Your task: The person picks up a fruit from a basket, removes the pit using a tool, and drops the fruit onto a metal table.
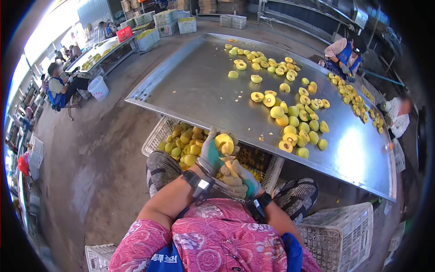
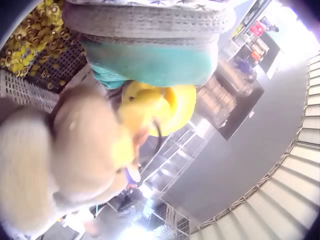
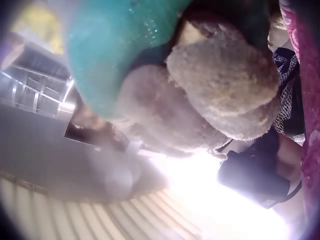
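Note:
My left hand (image 1: 210,153), in a grey glove with a green palm, holds up a yellow peach (image 1: 224,143) above the crate. Close below it, my gloved right hand (image 1: 242,181) is curled round a small hand tool. The tool's thin, dark curved end (image 2: 159,136) lies against the peach in the left wrist view, where the fingers are blurred. A pale handle end (image 3: 192,34) pokes out between the right glove's fingers. Under the hands, whole yellow-green peaches (image 1: 183,145) fill the left side of a white crate (image 1: 156,136); small yellow pieces (image 2: 37,37) lie in a dark basket.
A large metal table (image 1: 190,81) stands ahead, its near edge just beyond my hands. Halved and whole peaches (image 1: 294,122) are spread over its right half. An upturned white crate (image 1: 340,235) is at my right. Other people work at the right and far left.

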Motion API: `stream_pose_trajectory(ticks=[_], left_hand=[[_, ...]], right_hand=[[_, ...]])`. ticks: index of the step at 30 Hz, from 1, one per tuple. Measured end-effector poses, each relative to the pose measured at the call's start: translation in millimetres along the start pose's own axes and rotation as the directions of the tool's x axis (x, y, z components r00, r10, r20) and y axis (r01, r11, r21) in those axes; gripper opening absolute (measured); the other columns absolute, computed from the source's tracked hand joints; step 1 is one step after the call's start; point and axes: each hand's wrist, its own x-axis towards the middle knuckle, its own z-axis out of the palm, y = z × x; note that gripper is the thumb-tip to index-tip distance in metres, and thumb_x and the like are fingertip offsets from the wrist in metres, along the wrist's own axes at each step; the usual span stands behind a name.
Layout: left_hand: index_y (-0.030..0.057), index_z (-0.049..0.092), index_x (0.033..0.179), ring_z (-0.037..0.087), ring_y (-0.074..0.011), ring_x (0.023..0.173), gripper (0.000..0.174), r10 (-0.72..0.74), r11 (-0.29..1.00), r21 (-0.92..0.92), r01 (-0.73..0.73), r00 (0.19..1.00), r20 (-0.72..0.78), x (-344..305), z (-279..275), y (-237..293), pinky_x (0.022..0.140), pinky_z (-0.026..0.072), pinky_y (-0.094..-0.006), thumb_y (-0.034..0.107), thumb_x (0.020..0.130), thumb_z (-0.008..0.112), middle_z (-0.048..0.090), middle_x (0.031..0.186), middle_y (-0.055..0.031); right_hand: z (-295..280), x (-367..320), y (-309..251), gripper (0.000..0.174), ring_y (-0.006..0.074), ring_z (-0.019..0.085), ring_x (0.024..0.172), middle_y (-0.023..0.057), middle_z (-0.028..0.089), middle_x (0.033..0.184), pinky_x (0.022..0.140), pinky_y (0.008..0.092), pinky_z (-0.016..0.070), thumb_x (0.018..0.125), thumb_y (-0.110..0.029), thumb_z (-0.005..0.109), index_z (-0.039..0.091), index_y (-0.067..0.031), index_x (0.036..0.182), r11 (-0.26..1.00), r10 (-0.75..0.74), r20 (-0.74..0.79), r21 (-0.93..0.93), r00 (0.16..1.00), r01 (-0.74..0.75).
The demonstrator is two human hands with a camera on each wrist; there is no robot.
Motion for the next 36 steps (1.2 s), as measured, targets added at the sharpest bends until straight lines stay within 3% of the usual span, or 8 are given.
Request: stream_pose_trajectory(ticks=[5, 9, 12, 15, 17, 19, 31, 36], left_hand=[[0.0015, 0.064, 0.096, 0.065, -0.0230, 0.080, 0.044, 0.440, 0.853, 0.370, -0.368, 0.889, -0.131, 29, -69, 56, 0.075, 0.0555, -0.0325, 0.042, 0.102, 0.049, 0.067, 0.093, -0.0108], [-0.0001, 0.066, 0.107, 0.062, -0.0182, 0.085, 0.023, 0.808, 0.097, 0.917, -0.388, 0.569, 0.155, -3, -31, 92, 0.077, 0.0508, -0.0309, 0.018, 0.097, 0.056, 0.066, 0.104, -0.0111], [0.0022, 0.064, 0.114, 0.062, -0.0188, 0.090, 0.026, 0.697, -0.007, 0.908, -0.418, 0.649, 0.304, 4, -4, 71, 0.083, 0.0506, -0.0314, 0.015, 0.093, 0.058, 0.065, 0.107, -0.0102], [0.0026, 0.058, 0.123, 0.064, -0.0257, 0.102, 0.040, 0.393, -0.092, 0.887, -0.453, 0.801, 0.451, 33, 23, 26, 0.090, 0.0501, -0.0334, 0.023, 0.090, 0.064, 0.066, 0.111, -0.0152], [0.0028, 0.052, 0.132, 0.064, -0.0292, 0.109, 0.053, 0.154, -0.183, 0.888, -0.422, 0.880, 0.449, 43, 52, -7, 0.092, 0.0505, -0.0353, 0.028, 0.087, 0.066, 0.066, 0.114, -0.0190], [0.0039, 0.045, 0.138, 0.065, -0.0338, 0.108, 0.066, -0.041, -0.242, 0.877, -0.415, 0.907, 0.419, 56, 75, -38, 0.092, 0.0507, -0.0386, 0.036, 0.085, 0.066, 0.065, 0.116, -0.0218], [-0.0018, 0.026, 0.146, 0.063, -0.0395, 0.108, 0.091, -0.308, -0.585, 0.747, -0.316, 0.939, 0.156, 127, 135, -126, 0.091, 0.0513, -0.0441, 0.040, 0.077, 0.068, 0.064, 0.116, -0.0256], [0.0029, 0.053, 0.122, 0.065, -0.0368, 0.100, 0.053, -0.154, -0.323, 0.849, -0.418, 0.908, 0.389, 133, 90, -106, 0.091, 0.0530, -0.0414, 0.028, 0.078, 0.070, 0.058, 0.124, -0.0225]], right_hand=[[-33, -8, -11, 0.046, 0.0088, 0.035, 0.037, -0.0028, 0.047, 0.064, 0.035, 0.0252, 0.0295, 0.101, -0.053, 0.042, 0.054, -0.0090, 0.103, 0.987, 0.015, -0.205, -0.152, 0.979, -0.047], [-23, -25, -16, 0.040, 0.0083, 0.051, 0.056, 0.0006, 0.054, 0.071, 0.046, 0.0236, 0.0383, 0.100, -0.044, 0.047, 0.057, -0.0051, 0.107, 0.731, -0.345, -0.545, -0.666, 0.764, -0.146], [-64, -35, -17, 0.037, 0.0170, 0.056, 0.057, 0.0069, 0.057, 0.073, 0.051, 0.0298, 0.0450, 0.098, -0.039, 0.051, 0.056, -0.0038, 0.107, -0.077, -0.654, -0.254, -0.915, 0.713, -0.396], [-57, -36, -29, 0.038, 0.0345, 0.064, 0.067, 0.0189, 0.064, 0.082, 0.059, 0.0418, 0.0505, 0.097, -0.039, 0.052, 0.057, -0.0024, 0.106, 0.550, -0.536, -0.578, -0.792, 0.615, -0.265], [-137, -35, -16, 0.048, 0.0439, 0.064, 0.100, 0.0259, 0.064, 0.116, 0.079, 0.0493, 0.0507, 0.097, -0.046, 0.047, 0.060, -0.0009, 0.109, -0.203, -0.581, -0.404, -0.768, 0.706, -0.607], [-107, -41, -5, 0.060, 0.0434, 0.058, 0.114, 0.0279, 0.059, 0.127, 0.094, 0.0457, 0.0466, 0.095, -0.053, 0.046, 0.057, -0.0019, 0.125, -0.267, -0.277, -0.677, -0.627, 0.681, -0.732], [-123, -54, -10, 0.067, 0.0446, 0.058, 0.113, 0.0313, 0.059, 0.122, 0.096, 0.0449, 0.0440, 0.096, -0.054, 0.044, 0.045, 0.0003, 0.135, 0.006, -0.389, -0.548, -0.805, 0.741, -0.593], [-80, -55, -27, 0.057, 0.0464, 0.059, 0.107, 0.0306, 0.063, 0.112, 0.090, 0.0465, 0.0455, 0.097, -0.050, 0.045, 0.047, -0.0004, 0.126, 0.113, -0.438, -0.515, -0.845, 0.737, -0.523]])
